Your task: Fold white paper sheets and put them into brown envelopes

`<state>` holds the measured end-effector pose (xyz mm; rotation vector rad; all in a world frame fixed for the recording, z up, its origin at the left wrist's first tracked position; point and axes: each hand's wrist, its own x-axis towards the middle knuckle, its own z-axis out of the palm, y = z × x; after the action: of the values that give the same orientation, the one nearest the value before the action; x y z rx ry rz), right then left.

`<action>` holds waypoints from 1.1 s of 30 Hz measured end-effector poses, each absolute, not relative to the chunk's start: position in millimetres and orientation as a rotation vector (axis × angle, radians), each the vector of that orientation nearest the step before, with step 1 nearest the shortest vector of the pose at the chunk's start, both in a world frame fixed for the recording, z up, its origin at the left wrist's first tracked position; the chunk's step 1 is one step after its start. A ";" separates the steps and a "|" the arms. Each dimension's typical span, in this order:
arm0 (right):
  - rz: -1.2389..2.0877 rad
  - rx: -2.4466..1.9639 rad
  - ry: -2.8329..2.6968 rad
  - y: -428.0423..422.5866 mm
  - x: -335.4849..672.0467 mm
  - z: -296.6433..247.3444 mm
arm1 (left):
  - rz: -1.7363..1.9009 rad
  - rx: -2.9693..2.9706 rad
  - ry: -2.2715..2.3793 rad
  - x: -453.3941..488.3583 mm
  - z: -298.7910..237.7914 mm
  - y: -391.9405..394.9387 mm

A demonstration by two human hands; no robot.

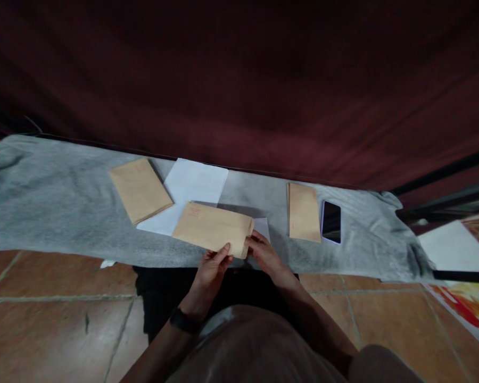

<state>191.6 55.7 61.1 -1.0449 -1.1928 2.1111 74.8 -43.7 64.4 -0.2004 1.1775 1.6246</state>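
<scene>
A brown paper envelope is held just above the grey cloth, a red stamp near its far left corner. My left hand pinches its near right edge with thumb and fingers. My right hand grips the envelope's right end, fingers curled at the opening. A corner of white paper shows just past that end. A black band sits on my left wrist.
A second brown envelope lies at the left, partly on white sheets. A third brown envelope lies at the right beside a dark phone. A dark red curtain hangs behind. Papers lie at the far right on the tiled floor.
</scene>
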 end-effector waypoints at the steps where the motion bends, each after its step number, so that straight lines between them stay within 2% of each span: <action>1: 2.086 -1.048 -1.235 57.3 191.5 60.1 | 1.568 -0.157 1.201 76.5 62.3 -47.4; 4: 1.880 -1.102 -1.425 64.9 194.3 54.9 | 1.305 0.158 1.328 81.0 59.3 -61.4; 8: 1.605 -1.168 -1.692 74.3 204.2 48.1 | 1.200 1.033 1.769 73.9 70.3 -66.8; 11: 1.591 -1.121 -1.760 76.7 210.4 48.2 | 0.989 1.755 2.088 54.8 82.2 -52.7; 14: 1.583 -1.093 -1.800 76.5 213.7 52.6 | 0.661 2.123 2.185 32.9 85.6 -34.4; 18: 1.528 -1.117 -1.853 77.2 217.6 58.3 | 0.477 2.267 2.169 12.7 82.7 -21.3; 25: 1.526 -1.223 -1.818 82.5 220.2 51.5 | 0.506 2.334 2.084 8.3 89.6 -18.7; 31: 1.091 -1.290 -1.789 82.1 233.4 72.7 | 0.510 2.260 2.154 17.9 86.8 -13.4; 33: 1.119 -1.218 -1.811 82.3 239.9 84.2 | 0.542 2.221 2.156 20.0 85.8 -10.4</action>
<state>239.9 82.3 84.2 -1.2176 -1.8110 1.1187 20.0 -10.4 85.8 2.2206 2.1559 0.5420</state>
